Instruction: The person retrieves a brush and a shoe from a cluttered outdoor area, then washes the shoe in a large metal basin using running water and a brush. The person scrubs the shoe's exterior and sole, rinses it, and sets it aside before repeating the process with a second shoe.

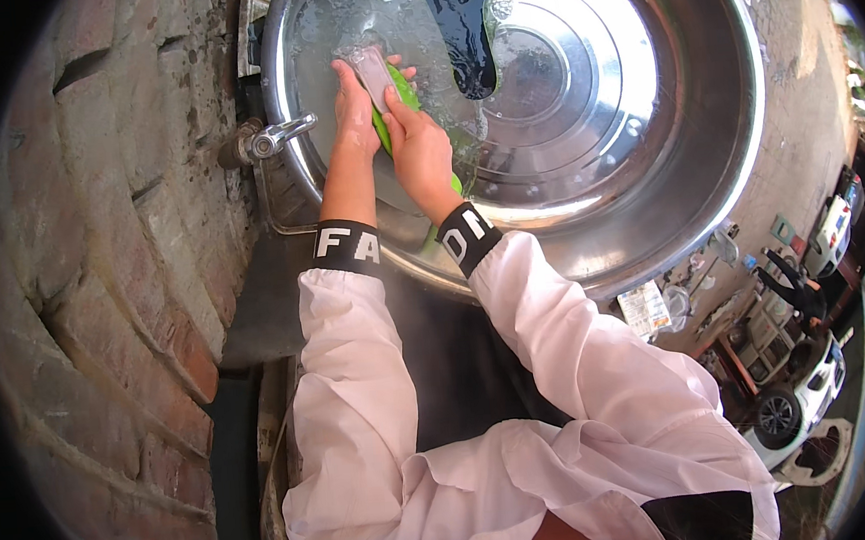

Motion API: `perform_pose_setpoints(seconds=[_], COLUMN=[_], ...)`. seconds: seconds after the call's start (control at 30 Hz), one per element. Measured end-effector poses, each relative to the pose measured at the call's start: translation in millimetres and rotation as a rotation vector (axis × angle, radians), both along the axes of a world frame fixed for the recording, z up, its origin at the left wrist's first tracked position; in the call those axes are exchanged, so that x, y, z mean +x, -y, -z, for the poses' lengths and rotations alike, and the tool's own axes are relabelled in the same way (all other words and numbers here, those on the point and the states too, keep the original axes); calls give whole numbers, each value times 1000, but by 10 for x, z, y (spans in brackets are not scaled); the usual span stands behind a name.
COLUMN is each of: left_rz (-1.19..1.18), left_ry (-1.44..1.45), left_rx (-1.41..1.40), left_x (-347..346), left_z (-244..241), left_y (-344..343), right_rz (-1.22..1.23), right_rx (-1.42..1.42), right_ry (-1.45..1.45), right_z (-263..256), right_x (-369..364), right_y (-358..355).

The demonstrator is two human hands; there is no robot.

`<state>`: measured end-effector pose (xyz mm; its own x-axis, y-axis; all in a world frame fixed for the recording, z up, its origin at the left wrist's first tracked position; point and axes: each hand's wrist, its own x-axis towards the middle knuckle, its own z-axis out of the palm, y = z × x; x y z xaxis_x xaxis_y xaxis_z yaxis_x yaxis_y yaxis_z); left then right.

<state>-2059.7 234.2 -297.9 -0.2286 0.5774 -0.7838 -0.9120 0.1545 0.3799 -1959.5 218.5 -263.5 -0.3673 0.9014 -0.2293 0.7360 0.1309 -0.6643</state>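
Both my hands are over the left side of a large stainless steel basin (703, 153) that holds water. My left hand (355, 110) supports a flat, bright green piece (406, 90), apparently a shoe insole, from its left side and underneath. My right hand (424, 150) grips a pale pinkish bar (375, 78), its thumb and fingers near the lower end. The bar lies against the green piece; whether it is soap or a brush back I cannot tell. Right of my hands, a long black piece with a rounded end and green edge (471, 41) lies in the water.
A metal tap (273, 140) juts over the basin's left rim, beside a rough brick wall (120, 216). Beyond the basin to the right are concrete ground (790, 109), a white car (796, 410), assorted household clutter (676, 306) and apparently a person in dark clothes (798, 286).
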Motion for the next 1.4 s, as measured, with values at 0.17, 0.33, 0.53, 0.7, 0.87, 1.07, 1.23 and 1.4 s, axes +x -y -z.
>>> perform_pose_setpoints(seconds=[0.17, 0.33, 0.53, 0.7, 0.87, 1.07, 1.23, 1.4], left_rz=[-18, 333, 396, 384, -3, 122, 25, -8], left_ry=[25, -1057, -1605, -572, -85, -42, 61, 92], left_rx=[107, -440, -287, -273, 2, 121, 186, 180], left_x=[84, 83, 380, 452, 352, 216, -33, 162], left_z=[58, 151, 5, 179, 141, -77, 23, 69], left_y=[150, 193, -194, -444, -495, -442, -424, -403], right_rz=[33, 159, 171, 333, 122, 108, 28, 66], right_rx=[-2, 74, 46, -360, -175, -37, -227, 2], right_ry=[-17, -282, -161, -489, -237, 40, 84, -34], right_z=[-46, -62, 195, 288, 81, 10, -169, 93], right_x=[38, 289, 654, 462, 459, 152, 302, 119], right_y=[-219, -768, -932, -902, -525, -803, -261, -848])
